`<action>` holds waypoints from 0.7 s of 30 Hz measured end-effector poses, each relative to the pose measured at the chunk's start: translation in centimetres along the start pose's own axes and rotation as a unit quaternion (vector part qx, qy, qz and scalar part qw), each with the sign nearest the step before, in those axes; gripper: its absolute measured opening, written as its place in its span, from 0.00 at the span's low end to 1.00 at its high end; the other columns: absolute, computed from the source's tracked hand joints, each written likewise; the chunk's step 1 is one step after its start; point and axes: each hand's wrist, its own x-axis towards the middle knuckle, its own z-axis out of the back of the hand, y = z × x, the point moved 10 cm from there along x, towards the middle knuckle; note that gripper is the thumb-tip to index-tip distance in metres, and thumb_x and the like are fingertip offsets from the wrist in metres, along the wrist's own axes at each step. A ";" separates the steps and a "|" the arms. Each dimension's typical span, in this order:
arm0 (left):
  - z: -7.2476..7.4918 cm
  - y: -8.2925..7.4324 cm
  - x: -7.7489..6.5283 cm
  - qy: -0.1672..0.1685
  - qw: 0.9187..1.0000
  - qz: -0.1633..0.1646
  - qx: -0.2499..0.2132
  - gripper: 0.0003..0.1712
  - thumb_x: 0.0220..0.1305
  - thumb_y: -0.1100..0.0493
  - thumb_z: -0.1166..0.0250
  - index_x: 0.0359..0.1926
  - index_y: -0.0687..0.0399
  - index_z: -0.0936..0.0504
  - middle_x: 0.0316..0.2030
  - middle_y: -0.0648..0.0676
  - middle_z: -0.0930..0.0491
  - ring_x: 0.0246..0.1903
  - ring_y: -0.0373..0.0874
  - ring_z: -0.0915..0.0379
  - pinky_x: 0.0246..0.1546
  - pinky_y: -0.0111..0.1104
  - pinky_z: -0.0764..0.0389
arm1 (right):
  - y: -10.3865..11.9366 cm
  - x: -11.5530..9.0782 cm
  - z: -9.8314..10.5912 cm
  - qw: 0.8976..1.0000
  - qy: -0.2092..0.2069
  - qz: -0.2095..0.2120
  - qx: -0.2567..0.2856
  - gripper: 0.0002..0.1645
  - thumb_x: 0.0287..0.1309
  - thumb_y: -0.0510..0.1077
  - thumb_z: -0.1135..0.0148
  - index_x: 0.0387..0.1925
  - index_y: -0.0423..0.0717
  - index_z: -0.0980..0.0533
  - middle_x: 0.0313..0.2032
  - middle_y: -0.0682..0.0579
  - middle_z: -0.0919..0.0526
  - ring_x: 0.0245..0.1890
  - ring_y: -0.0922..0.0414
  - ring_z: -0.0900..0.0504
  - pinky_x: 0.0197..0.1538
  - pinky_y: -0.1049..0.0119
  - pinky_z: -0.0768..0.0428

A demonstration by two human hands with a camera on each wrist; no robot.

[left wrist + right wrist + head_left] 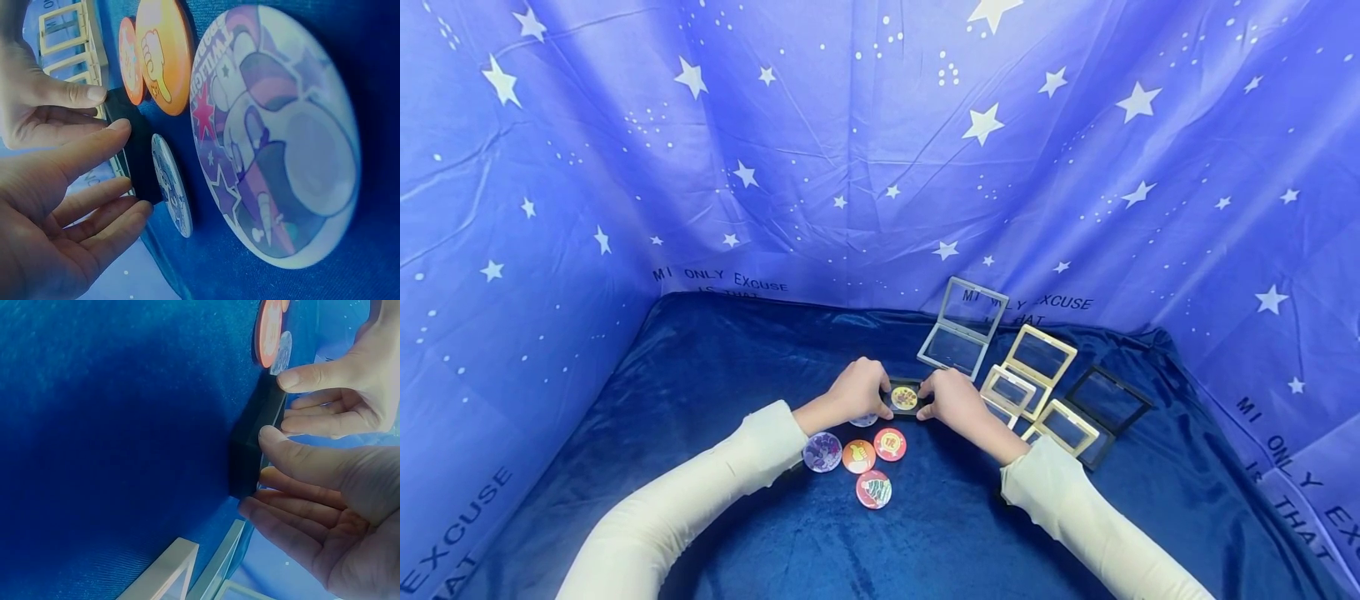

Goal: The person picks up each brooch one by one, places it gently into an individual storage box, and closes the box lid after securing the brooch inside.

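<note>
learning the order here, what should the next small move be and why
Probably press the black case gently at its ends: the left hand and right hand pinch opposite ends, the yellow badge shows within its outline, and whether it is fully closed cannot be seen.

"What fills the upper picture?"
"A blue curtain, star-printed — lettering near its foot."
"Right of centre?"
"A grey open frame, cream frames, then a black frame."
"Below centre?"
"A purple badge, an orange badge, a red badge — and lowest, a tree badge, with dark blue cloth beneath."
</note>
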 end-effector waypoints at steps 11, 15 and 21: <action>0.0 -0.2 -0.1 0.001 1.000 -0.004 -0.007 0.22 0.48 0.57 0.17 0.43 0.63 0.10 0.44 0.58 0.11 0.46 0.51 0.15 0.46 0.39 0.14 | -0.4 0.0 -0.2 1.000 0.009 -0.014 0.013 0.13 0.45 0.40 0.18 0.35 0.42 0.11 0.38 0.48 0.08 0.41 0.48 0.11 0.46 0.54 0.15; -0.3 0.3 0.3 0.011 1.000 0.013 -0.018 0.28 0.47 0.56 0.16 0.48 0.65 0.12 0.48 0.60 0.13 0.49 0.52 0.16 0.50 0.40 0.15 | -0.4 0.0 -0.1 1.000 0.009 -0.013 0.015 0.13 0.45 0.41 0.18 0.35 0.43 0.11 0.38 0.48 0.09 0.41 0.48 0.12 0.45 0.53 0.15; -0.2 0.2 0.3 0.008 1.000 0.014 -0.014 0.39 0.43 0.55 0.14 0.56 0.66 0.17 0.50 0.62 0.17 0.49 0.53 0.19 0.53 0.43 0.18 | -0.4 0.4 0.0 1.000 0.017 -0.002 0.021 0.12 0.46 0.42 0.19 0.35 0.44 0.11 0.34 0.50 0.09 0.39 0.49 0.13 0.54 0.49 0.19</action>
